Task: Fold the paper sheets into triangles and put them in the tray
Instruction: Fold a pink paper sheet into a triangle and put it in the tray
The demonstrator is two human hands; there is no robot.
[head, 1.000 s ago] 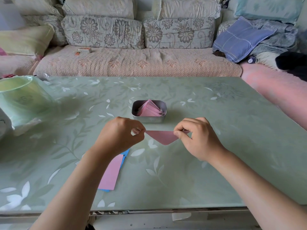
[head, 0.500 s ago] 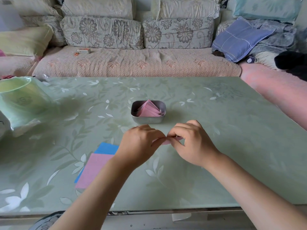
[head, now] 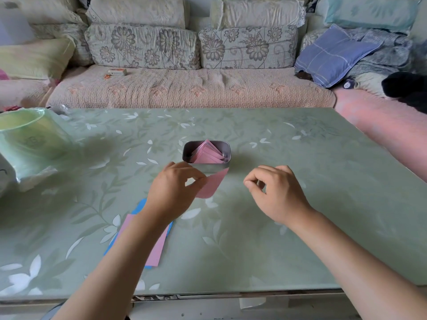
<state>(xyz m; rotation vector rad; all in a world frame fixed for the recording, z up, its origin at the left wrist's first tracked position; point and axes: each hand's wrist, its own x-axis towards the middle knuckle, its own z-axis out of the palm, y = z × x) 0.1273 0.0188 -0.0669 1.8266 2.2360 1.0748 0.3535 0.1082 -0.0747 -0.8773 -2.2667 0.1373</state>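
Nearest, flat pink paper sheets (head: 151,245) on blue sheets are lying on the green floral counter (head: 265,239), partly under the left forearm. The left hand (head: 172,190) is pinching a folded pink paper triangle (head: 211,184) just before the small metal tray (head: 227,150) holding pink triangles. The right hand (head: 277,192) is hovering beside, loosely curled, holding nothing.

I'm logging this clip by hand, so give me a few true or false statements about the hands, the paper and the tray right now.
1. The left hand pinches a folded pink paper. True.
2. The right hand holds the same paper. False: it holds nothing.
3. The metal tray is empty. False: pink triangles lie in it.
4. Flat pink and blue sheets lie under the left forearm. True.
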